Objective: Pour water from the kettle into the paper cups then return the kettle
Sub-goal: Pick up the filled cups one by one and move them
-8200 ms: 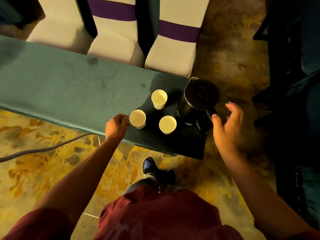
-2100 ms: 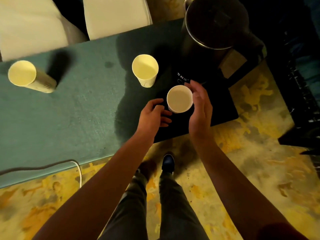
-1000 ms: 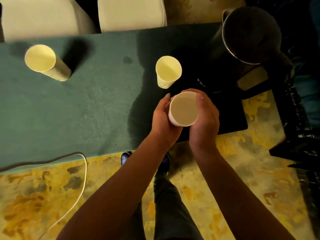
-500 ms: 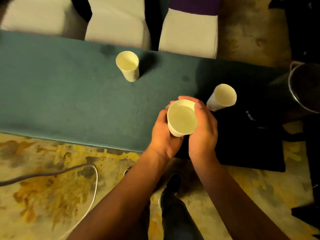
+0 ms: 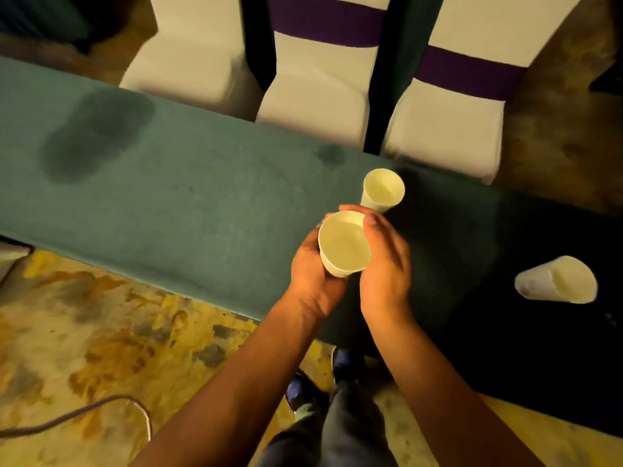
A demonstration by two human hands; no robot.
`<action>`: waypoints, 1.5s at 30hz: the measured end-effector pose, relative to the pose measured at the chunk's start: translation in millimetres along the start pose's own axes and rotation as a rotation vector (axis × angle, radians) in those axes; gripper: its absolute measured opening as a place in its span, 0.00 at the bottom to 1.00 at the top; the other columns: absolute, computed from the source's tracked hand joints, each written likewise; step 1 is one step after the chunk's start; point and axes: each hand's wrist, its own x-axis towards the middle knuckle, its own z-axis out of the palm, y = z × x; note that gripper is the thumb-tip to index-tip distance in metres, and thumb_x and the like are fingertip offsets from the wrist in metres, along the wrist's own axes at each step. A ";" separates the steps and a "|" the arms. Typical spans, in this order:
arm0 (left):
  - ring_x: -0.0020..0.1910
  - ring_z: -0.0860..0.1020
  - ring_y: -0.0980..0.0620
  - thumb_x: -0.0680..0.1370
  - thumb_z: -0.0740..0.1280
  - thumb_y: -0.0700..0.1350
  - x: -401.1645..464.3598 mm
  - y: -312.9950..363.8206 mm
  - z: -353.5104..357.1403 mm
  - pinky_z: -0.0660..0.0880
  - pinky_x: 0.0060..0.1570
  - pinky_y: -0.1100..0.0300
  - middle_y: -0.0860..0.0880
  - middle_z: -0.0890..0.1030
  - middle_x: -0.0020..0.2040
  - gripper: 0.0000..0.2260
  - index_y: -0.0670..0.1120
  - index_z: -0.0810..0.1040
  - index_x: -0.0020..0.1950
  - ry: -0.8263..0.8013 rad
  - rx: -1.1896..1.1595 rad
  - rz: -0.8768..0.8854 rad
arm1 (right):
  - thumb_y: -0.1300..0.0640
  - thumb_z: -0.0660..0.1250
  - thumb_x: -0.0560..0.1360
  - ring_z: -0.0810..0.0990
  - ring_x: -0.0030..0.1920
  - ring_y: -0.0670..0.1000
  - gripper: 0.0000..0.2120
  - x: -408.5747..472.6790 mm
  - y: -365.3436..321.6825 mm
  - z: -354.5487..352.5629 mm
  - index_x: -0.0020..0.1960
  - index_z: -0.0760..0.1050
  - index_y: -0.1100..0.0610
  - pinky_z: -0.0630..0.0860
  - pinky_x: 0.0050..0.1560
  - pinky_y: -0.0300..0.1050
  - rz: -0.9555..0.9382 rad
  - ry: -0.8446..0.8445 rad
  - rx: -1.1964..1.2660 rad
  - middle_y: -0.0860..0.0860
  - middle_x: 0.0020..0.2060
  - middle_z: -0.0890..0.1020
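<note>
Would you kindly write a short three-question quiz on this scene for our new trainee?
1. True or false: both hands hold the same paper cup.
2. How many paper cups are in view?
3. Is the kettle in view? A) yes B) no

Key:
1. True: the left hand and right hand grip the held cup.
2. Three: the held cup, the far cup and the right cup, both on the table.
3. B.
</note>
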 end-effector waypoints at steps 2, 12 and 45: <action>0.35 0.86 0.46 0.80 0.61 0.49 6.4 26.6 0.4 0.82 0.34 0.57 0.42 0.86 0.40 0.18 0.41 0.86 0.43 0.012 0.013 0.029 | 0.58 0.59 0.80 0.85 0.47 0.39 0.14 11.3 4.2 25.8 0.48 0.84 0.53 0.76 0.50 0.30 0.004 -0.020 0.017 0.41 0.42 0.89; 0.39 0.83 0.47 0.78 0.63 0.50 61.7 131.8 9.9 0.78 0.41 0.55 0.43 0.85 0.40 0.13 0.42 0.82 0.48 0.090 -0.024 0.085 | 0.58 0.58 0.81 0.85 0.49 0.39 0.14 86.6 31.9 118.0 0.52 0.83 0.51 0.77 0.50 0.30 0.019 -0.164 -0.009 0.37 0.46 0.89; 0.52 0.85 0.40 0.82 0.58 0.43 171.2 338.2 -52.4 0.81 0.55 0.50 0.38 0.86 0.50 0.13 0.39 0.79 0.58 0.097 0.460 0.228 | 0.58 0.55 0.86 0.85 0.54 0.56 0.16 161.5 138.6 242.8 0.59 0.80 0.62 0.80 0.50 0.40 0.073 0.126 -0.193 0.59 0.54 0.86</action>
